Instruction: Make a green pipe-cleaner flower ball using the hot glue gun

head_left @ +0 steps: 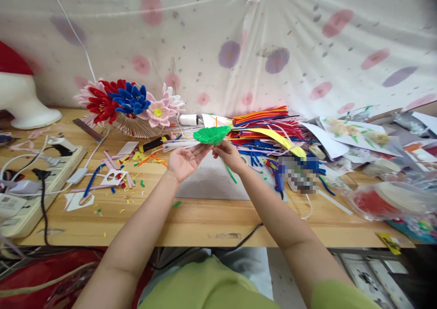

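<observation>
A green fuzzy leaf-shaped piece (pixel 212 135), wide and shallow like a bowl, is up in front of me above the grey mat (pixel 211 181). My right hand (pixel 229 156) pinches its lower right edge between thumb and fingers. Palm up, my left hand (pixel 189 160) has its fingers stretched out under the piece, their tips close to my right hand. Where the fingertips meet the piece is partly hidden. Behind it lie bundles of coloured pipe cleaners (pixel 261 114), and a yellow strip (pixel 278 138) extends to the right.
Red, blue and pink fuzzy flowers (pixel 131 98) stand at back left. A power strip (pixel 44 190) with cables is at left, among scraps. A blue glue gun (pixel 277 177) rests right of the mat. Plastic-wrapped materials (pixel 389 200) crowd the right; a patterned curtain (pixel 191 36) hangs behind.
</observation>
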Action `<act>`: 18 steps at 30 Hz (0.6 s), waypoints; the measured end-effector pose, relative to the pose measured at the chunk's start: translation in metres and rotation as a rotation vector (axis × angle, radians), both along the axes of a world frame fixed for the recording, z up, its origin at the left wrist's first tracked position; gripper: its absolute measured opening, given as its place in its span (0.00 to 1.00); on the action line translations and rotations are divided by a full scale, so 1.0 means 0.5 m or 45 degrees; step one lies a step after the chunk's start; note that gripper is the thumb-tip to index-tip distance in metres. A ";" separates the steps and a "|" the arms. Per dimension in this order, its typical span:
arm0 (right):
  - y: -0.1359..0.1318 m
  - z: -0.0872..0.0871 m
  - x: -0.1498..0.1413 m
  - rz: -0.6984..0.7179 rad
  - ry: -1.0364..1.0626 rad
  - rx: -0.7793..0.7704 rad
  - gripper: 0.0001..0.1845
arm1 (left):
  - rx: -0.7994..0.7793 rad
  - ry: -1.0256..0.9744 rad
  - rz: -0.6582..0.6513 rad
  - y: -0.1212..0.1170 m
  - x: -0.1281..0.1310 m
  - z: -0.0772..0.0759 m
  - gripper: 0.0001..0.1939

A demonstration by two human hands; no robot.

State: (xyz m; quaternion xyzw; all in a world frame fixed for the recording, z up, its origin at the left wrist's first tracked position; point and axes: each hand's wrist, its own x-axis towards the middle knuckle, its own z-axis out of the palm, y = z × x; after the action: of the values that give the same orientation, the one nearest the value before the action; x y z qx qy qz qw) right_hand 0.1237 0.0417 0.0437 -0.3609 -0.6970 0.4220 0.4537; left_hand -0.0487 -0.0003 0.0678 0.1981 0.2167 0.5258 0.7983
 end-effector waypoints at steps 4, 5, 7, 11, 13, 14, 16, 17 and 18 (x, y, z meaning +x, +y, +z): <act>0.009 -0.012 -0.020 0.041 0.127 -0.044 0.09 | 0.215 0.372 0.388 0.005 0.055 -0.027 0.11; 0.009 -0.010 -0.025 0.068 0.128 -0.038 0.08 | 0.269 0.470 0.479 0.010 0.069 -0.034 0.10; 0.006 -0.005 -0.034 0.123 0.141 -0.028 0.08 | 0.302 0.625 0.638 0.019 0.086 -0.045 0.11; -0.001 0.005 -0.037 0.192 0.141 -0.056 0.07 | 0.389 0.853 0.866 0.024 0.084 -0.057 0.14; -0.005 0.009 -0.034 0.205 0.117 -0.073 0.07 | 0.424 0.953 0.926 0.020 0.076 -0.061 0.14; -0.007 0.011 -0.032 0.202 0.102 -0.075 0.07 | 0.437 0.996 0.945 0.017 0.074 -0.063 0.14; -0.011 0.017 -0.028 0.192 0.048 -0.073 0.06 | 0.459 1.042 0.944 0.013 0.071 -0.063 0.12; -0.013 0.021 -0.027 0.189 0.007 -0.076 0.06 | 0.454 1.022 0.910 0.011 0.072 -0.061 0.10; -0.015 0.025 -0.025 0.186 -0.039 -0.083 0.05 | 0.435 0.974 0.877 0.011 0.073 -0.056 0.09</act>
State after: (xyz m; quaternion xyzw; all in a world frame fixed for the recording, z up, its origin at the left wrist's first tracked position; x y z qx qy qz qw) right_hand 0.1111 0.0341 0.0560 -0.3300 -0.7143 0.4710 0.3989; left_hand -0.0125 0.0054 0.0397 0.4199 0.4554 0.6752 0.4005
